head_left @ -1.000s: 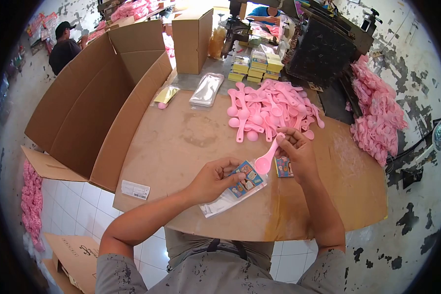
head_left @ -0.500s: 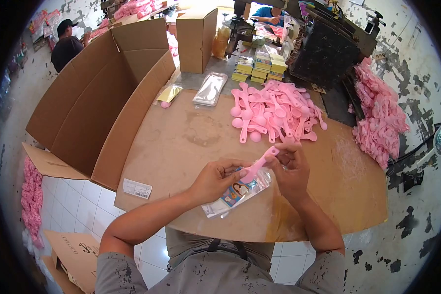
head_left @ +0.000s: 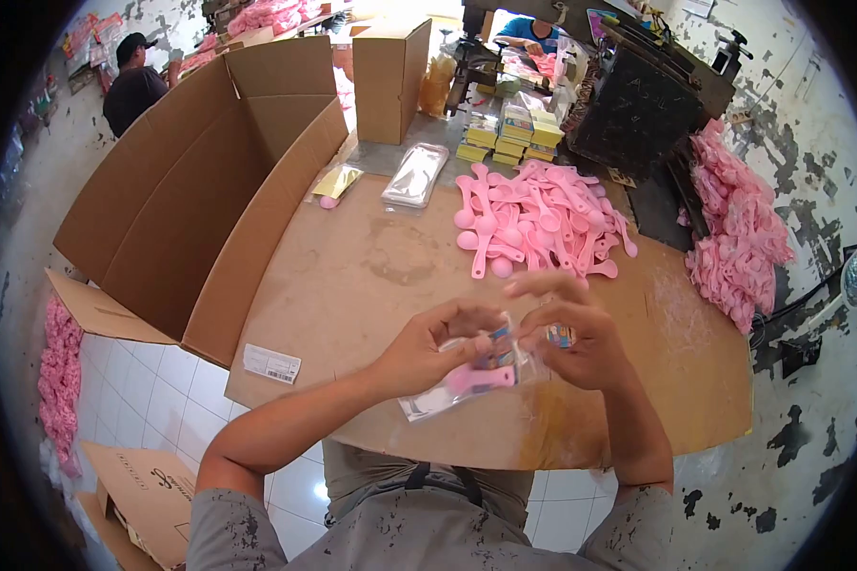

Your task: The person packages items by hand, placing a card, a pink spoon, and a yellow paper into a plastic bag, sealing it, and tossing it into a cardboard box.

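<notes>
We pinch clear bag (head_left: 432,403) + card (head_left: 498,346) w/ L hand (head_left: 445,341) | R hand (head_left: 584,344) part-spread, blurred; can't tell if gripping bag | pink spoon (head_left: 487,379) at bag over tabletop (head_left: 352,305), in/on unclear | we'd best hold bag mouth wide, spoon flat

Cardboard-covered table (head_left: 352,305) under pink spoons (head_left: 546,217)
</notes>
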`<state>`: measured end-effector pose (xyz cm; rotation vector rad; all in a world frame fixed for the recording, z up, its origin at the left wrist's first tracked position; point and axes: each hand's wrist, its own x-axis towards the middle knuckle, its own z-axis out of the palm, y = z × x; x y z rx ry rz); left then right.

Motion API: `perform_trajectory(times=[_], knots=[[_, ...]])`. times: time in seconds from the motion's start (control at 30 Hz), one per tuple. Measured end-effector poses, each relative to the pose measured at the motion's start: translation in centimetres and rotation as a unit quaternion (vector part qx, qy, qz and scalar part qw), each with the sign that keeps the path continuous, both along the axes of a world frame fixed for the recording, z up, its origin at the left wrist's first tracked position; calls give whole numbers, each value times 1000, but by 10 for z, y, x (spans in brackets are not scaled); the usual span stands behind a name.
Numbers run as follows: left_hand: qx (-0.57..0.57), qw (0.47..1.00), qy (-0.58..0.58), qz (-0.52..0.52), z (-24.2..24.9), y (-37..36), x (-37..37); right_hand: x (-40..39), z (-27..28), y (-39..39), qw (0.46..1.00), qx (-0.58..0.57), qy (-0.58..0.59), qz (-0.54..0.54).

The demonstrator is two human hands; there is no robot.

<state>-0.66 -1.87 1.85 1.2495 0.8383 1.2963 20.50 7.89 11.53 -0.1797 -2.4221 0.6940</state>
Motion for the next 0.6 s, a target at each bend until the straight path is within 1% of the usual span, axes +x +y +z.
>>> perform_trajectory(times=[0.03, 0.1, 0.13, 0.23, 0.27, 0.37, 0.43, 0.47, 0.57, 0.6], knots=[[43, 998, 9, 39, 0, 0, 3, 1, 12, -3, 999, 48, 19, -14], [148, 981, 117, 47, 3, -2, -5, 4, 27, -12, 993, 108, -25, -40], [200, 963, 172, 50, 5, -3, -8, 5, 30, -15, 988, 138, -46, -53], [213, 960, 178, 39, 21, -15, 1, 4, 23, -20, 990, 59, -18, -126], [212, 957, 190, 62, 18, -16, 4, 3, 23, -23, 990, 37, -20, -134], [235, 948, 189, 102, 14, -12, 7, 0, 22, -30, 989, -22, -31, -141], [230, 954, 164, 99, 14, -10, 9, 0, 20, -31, 990, -52, -42, -128], [227, 957, 152, 98, 14, -9, 9, -1, 19, -31, 990, -49, -39, -129], [145, 974, 161, 67, 17, -12, 3, -4, 16, -31, 991, -31, -17, -130], [113, 985, 120, 57, 19, -13, 4, -5, 12, -28, 991, -20, -1, -129]])
